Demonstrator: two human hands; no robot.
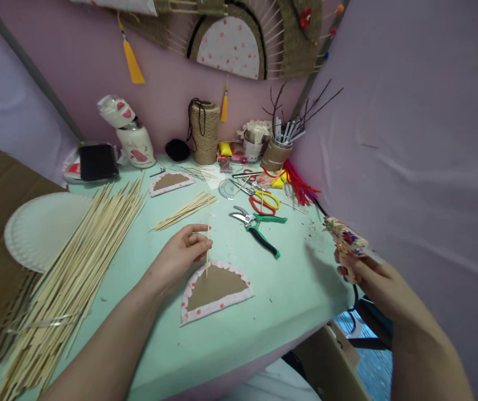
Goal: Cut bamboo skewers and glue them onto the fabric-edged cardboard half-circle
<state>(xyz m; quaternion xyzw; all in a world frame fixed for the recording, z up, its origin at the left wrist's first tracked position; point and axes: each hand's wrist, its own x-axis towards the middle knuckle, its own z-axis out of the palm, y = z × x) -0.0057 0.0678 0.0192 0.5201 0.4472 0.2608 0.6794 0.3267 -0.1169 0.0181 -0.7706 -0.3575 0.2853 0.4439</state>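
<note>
My left hand (188, 248) pinches a thin wooden stick (207, 262) upright, its lower end over a cardboard half-circle (217, 287). That half-circle has a white, red-dotted fabric border and lies flat on the table near me. At the right, my right hand (359, 270) is wrapped round the handle of a hot glue gun (345, 236) covered in a colourful pattern, held off by the table's right side. A second half-circle (169, 181) with the same border lies farther back. Between them is a small bunch of cut sticks (186, 210).
Green-handled pruning shears (255, 225) and scissors (266, 201) lie mid-table. A big pile of sticks (84, 262), a paper plate (38, 228) and cardboard (3, 189) fill the left. At the back stand a twine spool (205, 133) and a pot with glue sticks (277, 153).
</note>
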